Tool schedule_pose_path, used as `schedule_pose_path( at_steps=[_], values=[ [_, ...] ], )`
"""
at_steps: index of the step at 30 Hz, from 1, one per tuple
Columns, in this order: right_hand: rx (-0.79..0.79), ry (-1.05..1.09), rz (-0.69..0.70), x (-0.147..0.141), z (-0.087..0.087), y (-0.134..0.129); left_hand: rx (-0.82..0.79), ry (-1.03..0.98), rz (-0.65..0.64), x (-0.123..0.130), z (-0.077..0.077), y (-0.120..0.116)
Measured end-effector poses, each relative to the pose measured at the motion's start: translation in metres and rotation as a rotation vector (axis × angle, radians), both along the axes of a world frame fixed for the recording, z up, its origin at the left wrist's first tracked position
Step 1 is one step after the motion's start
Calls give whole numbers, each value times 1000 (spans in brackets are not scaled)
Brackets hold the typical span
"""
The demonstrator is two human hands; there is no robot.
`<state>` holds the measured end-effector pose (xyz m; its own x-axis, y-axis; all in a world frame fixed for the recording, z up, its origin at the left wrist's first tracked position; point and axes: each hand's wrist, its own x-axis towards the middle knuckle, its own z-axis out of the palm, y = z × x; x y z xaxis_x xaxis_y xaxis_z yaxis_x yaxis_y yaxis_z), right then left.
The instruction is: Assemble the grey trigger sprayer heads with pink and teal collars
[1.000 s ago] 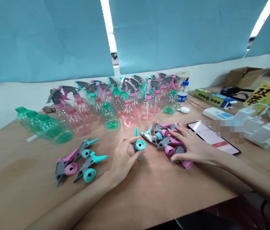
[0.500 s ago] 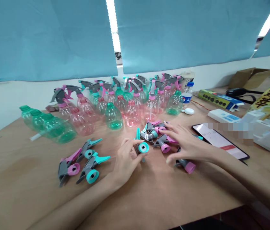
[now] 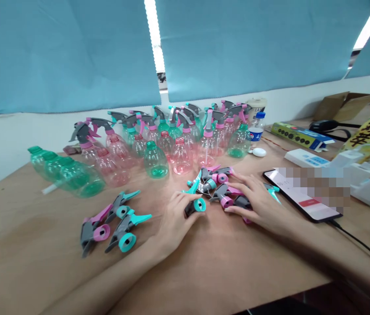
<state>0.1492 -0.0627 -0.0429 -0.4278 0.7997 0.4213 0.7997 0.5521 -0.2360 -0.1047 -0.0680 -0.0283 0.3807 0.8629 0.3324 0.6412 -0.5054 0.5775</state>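
Currently: left hand [image 3: 174,224] closed, teal-collared trigger sprayer head [image 3: 194,206] gripped across its grey body by curled fingers, held low over wooden table [image 3: 23,245], just before spray bottles [image 3: 182,159] | right hand [image 3: 259,197] open, laid on pink-collared trigger sprayer head [image 3: 227,201] within loose pile

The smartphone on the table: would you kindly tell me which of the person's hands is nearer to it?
Right. The right hand lies just beside the smartphone, to its left in this view. The left hand is clearly farther away, beyond the right hand, its fingers on a teal spray head.
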Motion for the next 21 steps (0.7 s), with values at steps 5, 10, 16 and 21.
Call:
schedule_pose_path(
  at_steps=[5, 10, 16, 21],
  values=[
    [124, 62, 38, -18, 3, 2, 6, -56, 47, -1, -1, -1],
    [100, 186, 156, -47, 26, 1, 13, -147, 67, -2, -4, -2],
    [30, 186, 278, -76, 47, 6, 54, -220, 103, -3, -5, -2],
    [199, 165, 286, -81, 35, 13, 39, -221, 142, -3, -4, -1]
  ],
)
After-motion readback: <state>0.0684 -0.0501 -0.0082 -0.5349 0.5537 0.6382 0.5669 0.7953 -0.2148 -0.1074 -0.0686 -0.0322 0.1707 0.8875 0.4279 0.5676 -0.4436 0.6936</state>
